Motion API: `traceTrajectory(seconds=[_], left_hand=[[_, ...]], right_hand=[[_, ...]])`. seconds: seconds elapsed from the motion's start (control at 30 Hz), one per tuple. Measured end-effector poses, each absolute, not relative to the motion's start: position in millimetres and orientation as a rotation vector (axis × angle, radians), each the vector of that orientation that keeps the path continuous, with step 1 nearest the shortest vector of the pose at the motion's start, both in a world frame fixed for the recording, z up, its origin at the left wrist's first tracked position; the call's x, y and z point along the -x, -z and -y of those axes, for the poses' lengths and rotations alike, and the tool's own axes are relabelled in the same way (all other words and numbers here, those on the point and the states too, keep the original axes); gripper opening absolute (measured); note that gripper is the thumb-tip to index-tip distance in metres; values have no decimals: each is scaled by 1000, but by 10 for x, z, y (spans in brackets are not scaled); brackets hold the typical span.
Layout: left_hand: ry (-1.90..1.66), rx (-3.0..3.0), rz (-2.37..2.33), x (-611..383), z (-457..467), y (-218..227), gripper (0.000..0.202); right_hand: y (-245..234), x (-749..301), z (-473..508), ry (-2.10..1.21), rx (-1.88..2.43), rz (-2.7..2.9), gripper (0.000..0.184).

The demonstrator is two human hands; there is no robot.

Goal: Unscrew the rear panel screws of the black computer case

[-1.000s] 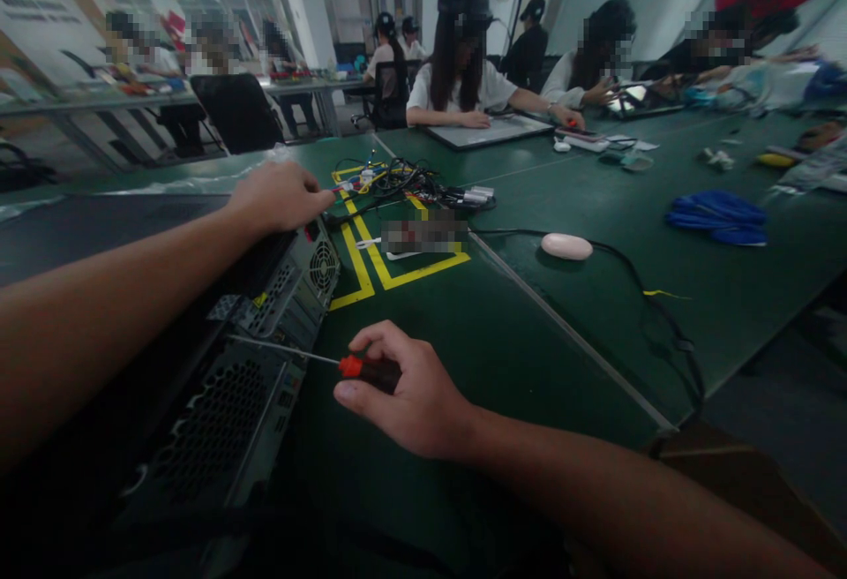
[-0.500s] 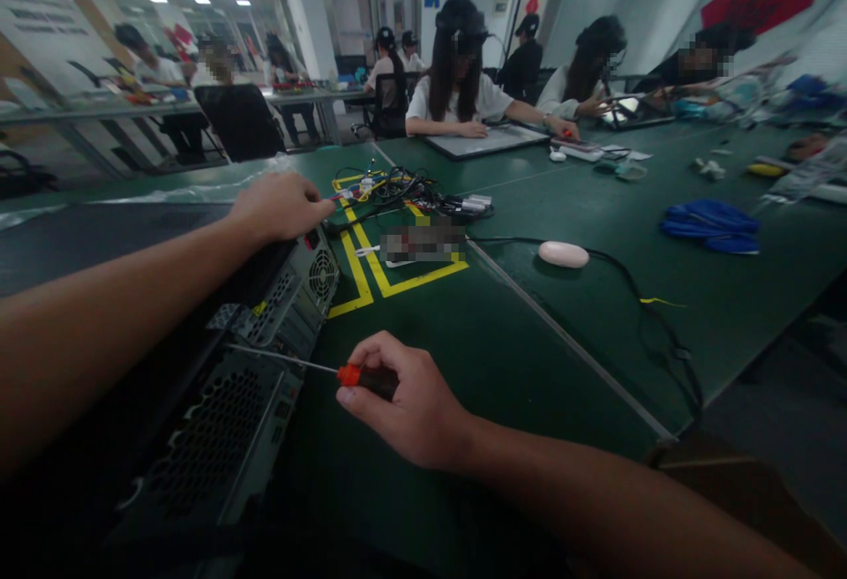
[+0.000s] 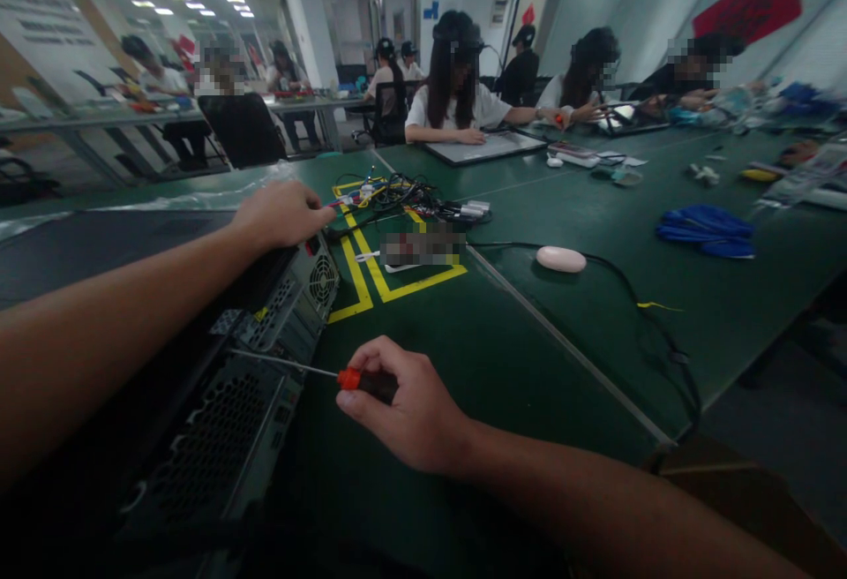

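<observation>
A computer case (image 3: 225, 411) lies on its side on the green table (image 3: 503, 358), its perforated rear panel facing me. My right hand (image 3: 407, 407) is closed round the red-and-black handle of a screwdriver (image 3: 350, 377). Its thin shaft reaches left to the case's rear panel. My left hand (image 3: 281, 213) rests on the far top corner of the case with fingers curled over the edge, beside the fan grille (image 3: 322, 274).
A tangle of cables (image 3: 403, 193) lies inside yellow tape markings past the case. A pink mouse-like object (image 3: 561, 259) with a black cord and blue gloves (image 3: 708, 230) sit to the right. Several people work at the table's far side.
Barely anything has moved. The view has shifted slightly. Both hands keep their places, with the screwdriver still against the case's rear panel.
</observation>
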State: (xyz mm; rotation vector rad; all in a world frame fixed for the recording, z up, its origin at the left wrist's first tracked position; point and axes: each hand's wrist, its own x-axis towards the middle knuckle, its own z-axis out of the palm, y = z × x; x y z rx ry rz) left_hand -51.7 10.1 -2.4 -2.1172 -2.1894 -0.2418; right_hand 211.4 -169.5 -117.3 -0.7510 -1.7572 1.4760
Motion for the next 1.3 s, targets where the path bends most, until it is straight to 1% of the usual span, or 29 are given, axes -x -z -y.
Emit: traceTrajectory(seconds=[0.2, 0.37, 0.5, 0.57, 0.63, 0.7, 0.73, 0.83, 0.87, 1.0, 1.3], left_hand=[[246, 2093, 2179, 529, -111, 48, 69], [192, 2089, 2188, 496, -81, 15, 71], [205, 2088, 2198, 497, -87, 15, 71], [232, 2090, 2201, 513, -103, 28, 68], [261, 2095, 2201, 526, -114, 38, 66], [268, 2097, 2201, 522, -105, 34, 65], [255, 2098, 2200, 513, -93, 27, 66], [169, 2102, 2182, 467, -39, -9, 73], [136, 2102, 2177, 451, -22, -21, 75], [65, 2099, 2159, 415, 6, -49, 77], [75, 2095, 2145, 418, 9, -54, 78]], right_hand=[[1182, -2113, 1689, -1456, 758, 1765, 31], [1189, -2126, 1683, -1399, 773, 1779, 24], [1182, -2133, 1670, -1293, 779, 1842, 17], [1182, -2129, 1669, -1253, 782, 1883, 21], [1182, -2124, 1677, -1280, 780, 1890, 27], [1177, -2121, 1687, -1340, 781, 1870, 22], [1172, -2121, 1692, -1367, 790, 1860, 19], [1155, -2124, 1696, -1382, 824, 1840, 30], [1151, -2124, 1695, -1375, 824, 1842, 30], [1151, -2121, 1688, -1360, 769, 1851, 23], [1155, -2131, 1692, -1348, 779, 1861, 23]])
